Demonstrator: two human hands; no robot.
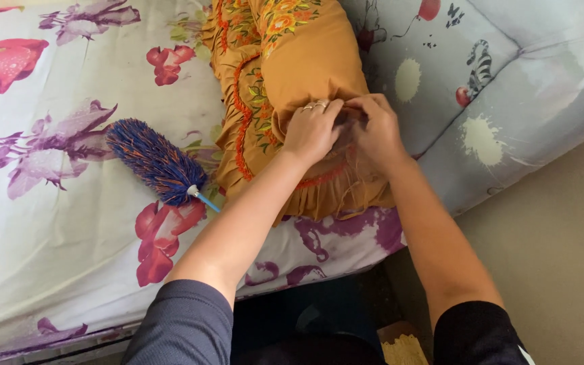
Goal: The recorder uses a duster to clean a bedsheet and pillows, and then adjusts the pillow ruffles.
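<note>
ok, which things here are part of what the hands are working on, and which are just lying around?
In hand:
- orange embroidered pillow
- left hand and right hand, both gripping its end

Lying about:
- blue duster
- floral bedsheet
- grey printed cover

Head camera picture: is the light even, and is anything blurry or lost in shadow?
Head view: soft, even daylight with no glare; the left hand and right hand on the orange embroidered pillow look slightly soft, as does the whole frame; the blue duster casts only a faint shadow on the floral sheet; the gap below the bed edge is too dark to read.
</note>
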